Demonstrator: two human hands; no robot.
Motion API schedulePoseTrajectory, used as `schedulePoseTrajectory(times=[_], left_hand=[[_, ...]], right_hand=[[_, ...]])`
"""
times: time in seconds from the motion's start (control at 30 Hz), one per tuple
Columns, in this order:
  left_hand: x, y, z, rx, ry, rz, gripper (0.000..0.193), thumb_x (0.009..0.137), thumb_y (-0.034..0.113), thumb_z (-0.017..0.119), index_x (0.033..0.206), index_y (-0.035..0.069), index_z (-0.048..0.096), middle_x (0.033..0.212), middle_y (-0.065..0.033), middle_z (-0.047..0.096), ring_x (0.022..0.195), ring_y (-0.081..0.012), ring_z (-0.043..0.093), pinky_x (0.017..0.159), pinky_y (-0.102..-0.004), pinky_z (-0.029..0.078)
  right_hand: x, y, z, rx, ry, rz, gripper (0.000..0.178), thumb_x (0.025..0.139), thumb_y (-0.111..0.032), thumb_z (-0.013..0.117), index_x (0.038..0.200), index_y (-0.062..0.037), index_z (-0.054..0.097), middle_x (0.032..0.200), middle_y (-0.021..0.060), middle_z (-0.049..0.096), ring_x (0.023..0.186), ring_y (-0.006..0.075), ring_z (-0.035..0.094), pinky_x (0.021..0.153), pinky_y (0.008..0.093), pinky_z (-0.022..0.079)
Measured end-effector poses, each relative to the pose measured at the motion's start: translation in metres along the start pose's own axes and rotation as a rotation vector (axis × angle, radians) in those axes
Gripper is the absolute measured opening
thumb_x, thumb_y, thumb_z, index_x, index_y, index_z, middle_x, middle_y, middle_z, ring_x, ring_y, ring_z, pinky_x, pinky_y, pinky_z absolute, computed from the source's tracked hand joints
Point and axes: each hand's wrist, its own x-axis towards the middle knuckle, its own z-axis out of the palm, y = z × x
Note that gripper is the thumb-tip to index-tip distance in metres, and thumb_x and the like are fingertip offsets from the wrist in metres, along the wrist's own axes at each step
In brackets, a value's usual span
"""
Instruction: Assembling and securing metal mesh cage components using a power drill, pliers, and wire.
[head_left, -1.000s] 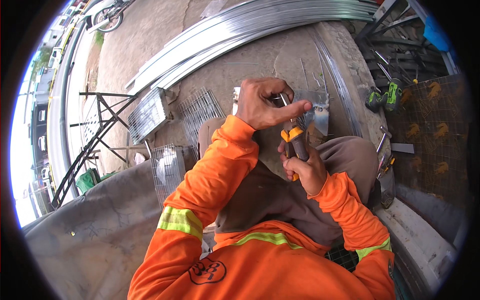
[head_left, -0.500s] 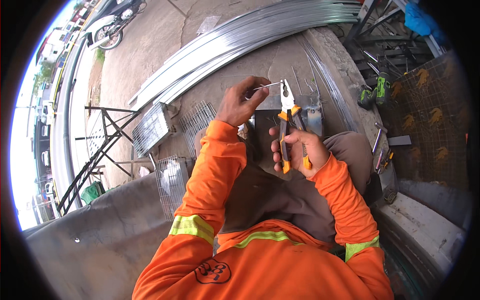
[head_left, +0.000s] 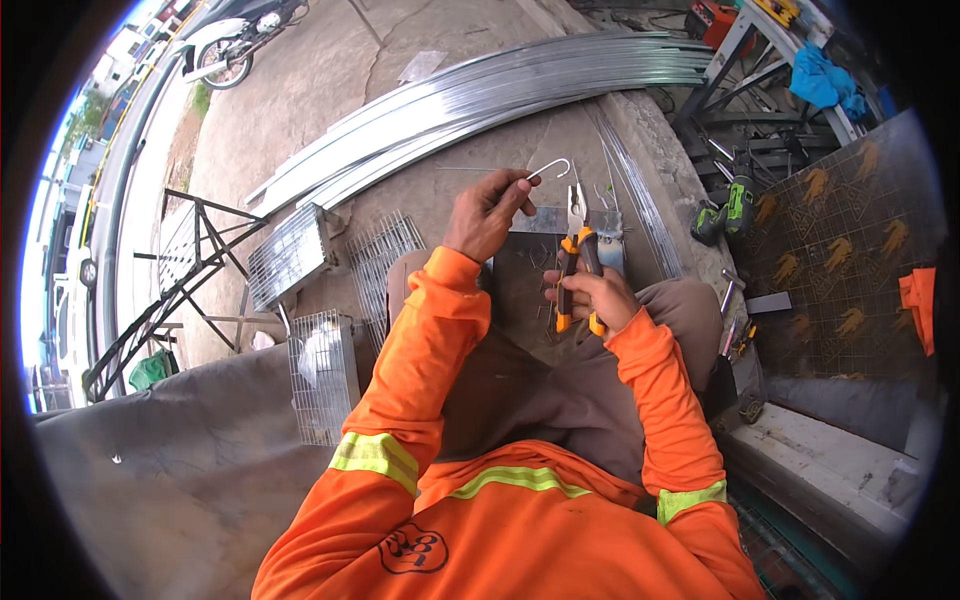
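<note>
Between the thumb and fingers of my left hand (head_left: 487,214) is a thin metal wire (head_left: 547,171), its free end bent round into a hook. My right hand (head_left: 602,296) grips a pair of pliers (head_left: 568,268) with orange and dark handles, jaws pointing up and slightly parted. The hook sits just above and left of the jaw tips, apart from them. Beyond my lap, below the wire, lies a flat metal plate (head_left: 545,219) with short wire pieces around it.
Wire mesh cages (head_left: 325,365) stand to my left beside a dark metal frame (head_left: 190,290). Long shiny metal strips (head_left: 480,95) lie across the ground ahead. At right are a green cordless drill (head_left: 740,205), thin rods (head_left: 640,195) and a patterned dark sheet (head_left: 840,250).
The wire's end has come away from the plier jaws, and its hooked bend now shows. My right hand with the pliers has dropped slightly relative to the wire. The whole view has shifted a little.
</note>
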Motion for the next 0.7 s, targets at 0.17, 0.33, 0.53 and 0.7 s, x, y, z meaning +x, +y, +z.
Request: schedulePoseTrajectory(times=[0.17, 0.33, 0.53, 0.7], left_hand=[[0.003, -0.002, -0.011, -0.361, -0.074, -0.091, 0.036, 0.105, 0.035, 0.048, 0.112, 0.003, 0.062, 0.084, -0.0067, 0.072, 0.067, -0.0083, 0.058, 0.064, -0.0242, 0.046], [0.007, -0.004, -0.01, -0.561, -0.063, -0.09, 0.032, 0.105, 0.035, 0.046, 0.111, 0.007, 0.059, 0.094, -0.0084, 0.072, 0.075, -0.0099, 0.062, 0.07, -0.0226, 0.047], [0.009, -0.013, -0.019, -1.175, -0.022, 0.023, 0.021, 0.103, 0.032, 0.052, 0.11, 0.014, 0.061, 0.105, 0.0012, 0.064, 0.098, -0.0127, 0.059, 0.083, -0.0325, 0.048], [0.011, -0.018, -0.033, -1.324, -0.06, 0.115, 0.019, 0.102, 0.031, 0.055, 0.11, 0.015, 0.062, 0.098, 0.0041, 0.06, 0.098, -0.0132, 0.057, 0.085, -0.0337, 0.048]], right_hand=[[0.006, -0.003, 0.005, -0.056, 0.075, 0.012, 0.039, 0.091, -0.016, 0.058, 0.125, 0.002, 0.05, 0.118, 0.0179, 0.066, 0.103, 0.0278, 0.067, 0.087, 0.0424, 0.055], [0.006, -0.003, 0.008, -0.057, 0.112, 0.043, 0.04, 0.093, -0.016, 0.057, 0.132, -0.009, 0.051, 0.116, 0.0151, 0.068, 0.097, 0.0246, 0.069, 0.083, 0.0374, 0.055], [0.01, 0.0, 0.009, -0.105, 0.093, 0.078, 0.039, 0.095, -0.019, 0.054, 0.133, -0.0088, 0.05, 0.118, 0.0153, 0.067, 0.098, 0.0245, 0.068, 0.085, 0.0374, 0.055], [0.011, 0.001, 0.0, -0.149, 0.072, 0.089, 0.043, 0.096, -0.019, 0.053, 0.135, -0.0035, 0.046, 0.124, 0.0189, 0.063, 0.103, 0.0262, 0.066, 0.089, 0.0382, 0.054]])
